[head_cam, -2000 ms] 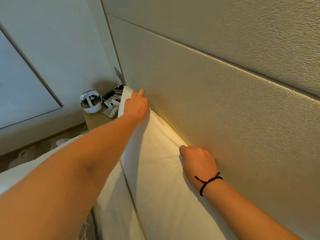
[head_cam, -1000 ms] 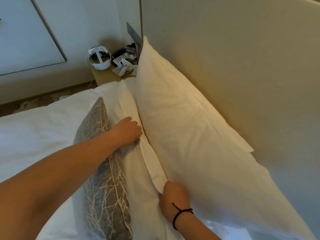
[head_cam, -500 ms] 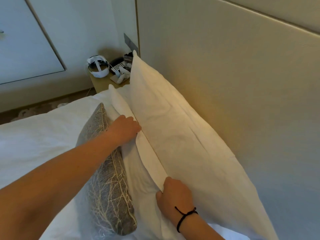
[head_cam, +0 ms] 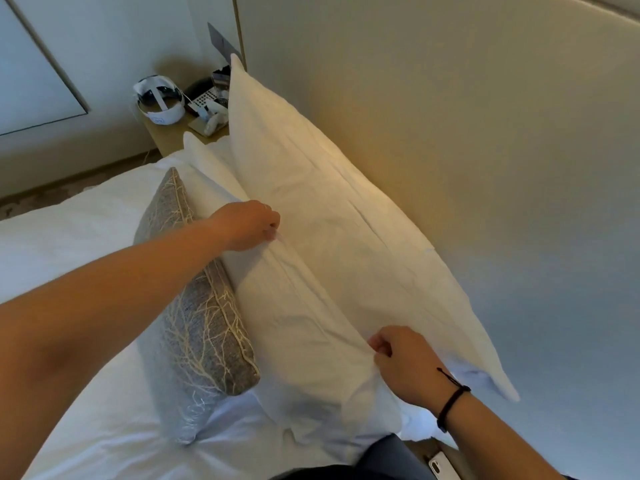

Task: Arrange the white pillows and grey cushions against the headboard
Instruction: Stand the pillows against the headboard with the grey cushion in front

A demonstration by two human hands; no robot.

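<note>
Two white pillows stand on edge along the beige headboard (head_cam: 450, 150). The rear pillow (head_cam: 346, 216) leans on the headboard. The front pillow (head_cam: 298, 327) stands against it. My left hand (head_cam: 247, 225) pinches the front pillow's top edge toward the far end. My right hand (head_cam: 403, 362) pinches the same edge near me; a black cord is on that wrist. A grey cushion (head_cam: 197, 306) with a pale branch pattern leans against the front pillow's outer face, under my left forearm.
White bedding (head_cam: 69, 244) covers the mattress at the left. A wooden bedside table (head_cam: 169, 133) at the far end holds a white headset (head_cam: 159, 103), a phone keypad and small items. A smartphone (head_cam: 441, 467) lies at the bottom right.
Both hands have gone from pressing the seam between the pillows to pinching the front pillow's top edge. The front pillow now stands higher against the rear one.
</note>
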